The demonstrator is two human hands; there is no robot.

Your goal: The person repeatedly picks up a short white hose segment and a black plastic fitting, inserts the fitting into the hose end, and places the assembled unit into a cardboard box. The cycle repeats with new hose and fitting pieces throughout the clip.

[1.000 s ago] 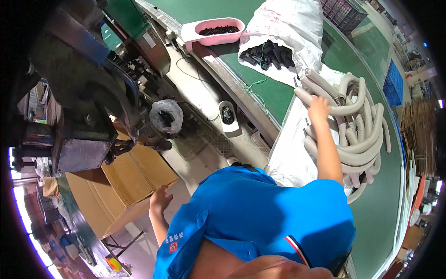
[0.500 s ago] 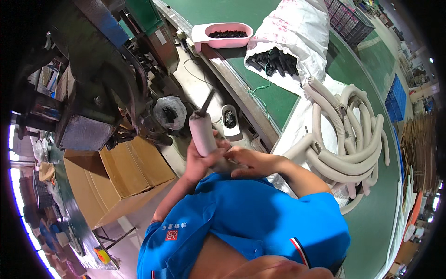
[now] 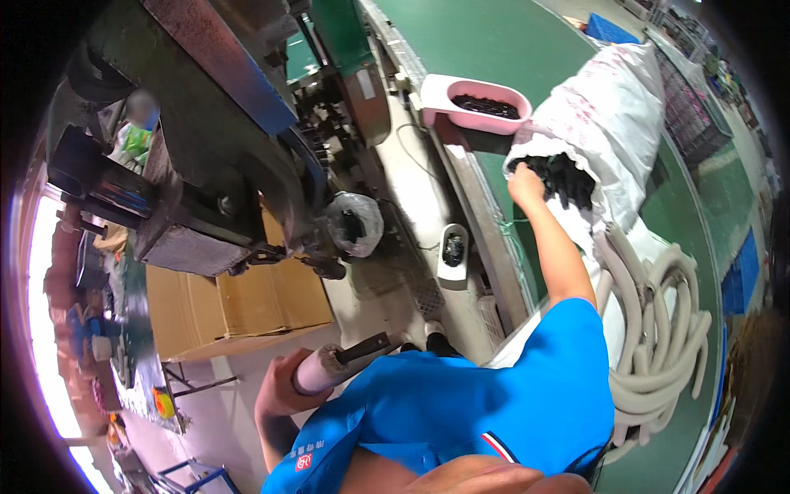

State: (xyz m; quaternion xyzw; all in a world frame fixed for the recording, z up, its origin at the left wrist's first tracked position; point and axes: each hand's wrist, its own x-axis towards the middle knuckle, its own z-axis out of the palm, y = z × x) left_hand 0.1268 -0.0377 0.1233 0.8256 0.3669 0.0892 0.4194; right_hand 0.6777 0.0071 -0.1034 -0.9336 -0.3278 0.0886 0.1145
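Observation:
My left hand (image 3: 278, 389) is wrapped round a pale grey padded tube (image 3: 316, 373), held low near my body at the left. Out of the tube's end sticks a flat black piece (image 3: 364, 350). My right arm reaches far forward to the mouth of a white woven sack (image 3: 607, 111) lying on the green table. There my right hand (image 3: 527, 188) is closed, its fingertips among the black strip-like pieces (image 3: 569, 183) inside; what it grips is hidden. A heap of long, bent pale grey padded tubes (image 3: 658, 380) lies on the table beside my right arm.
A pink tray (image 3: 461, 115) of small black parts stands at the table edge. A dark metal machine (image 3: 197, 243) looms at left, with a plastic-lined bin (image 3: 362, 222) beside it and an open cardboard box (image 3: 247, 309) below. A small white tray (image 3: 452, 278) sits lower down.
My hands have parted. The left has carried the tube down and toward my body, tilting it from upright. The right has left the tube and stretched forward to the sack's mouth. The view has shifted.

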